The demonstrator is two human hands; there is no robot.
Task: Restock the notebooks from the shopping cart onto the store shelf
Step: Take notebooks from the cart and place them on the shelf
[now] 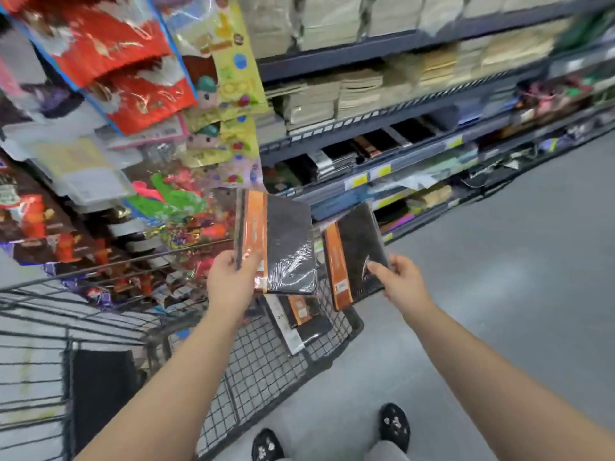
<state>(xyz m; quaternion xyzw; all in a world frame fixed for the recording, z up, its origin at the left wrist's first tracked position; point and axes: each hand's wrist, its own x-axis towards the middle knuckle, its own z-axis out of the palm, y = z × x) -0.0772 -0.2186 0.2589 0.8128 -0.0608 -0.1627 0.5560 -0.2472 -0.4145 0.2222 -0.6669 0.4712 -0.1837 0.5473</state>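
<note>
My left hand (229,277) grips a black notebook with an orange band (283,241), wrapped in clear film, by its lower left corner. My right hand (401,281) pinches a second black and orange notebook (352,257) at its lower right edge. Both are held up above the front corner of the shopping cart (266,361). More notebooks (303,321) lie in the cart below them. The store shelf (382,151) with dark notebooks (366,148) laid flat runs ahead and to the right.
Bright bags and toys (126,94) hang on the left above the cart. Stacks of beige paper goods (359,91) fill the upper shelves. Grey floor (499,294) stretches along the aisle on the right. My two black shoes (394,424) stand beside the cart.
</note>
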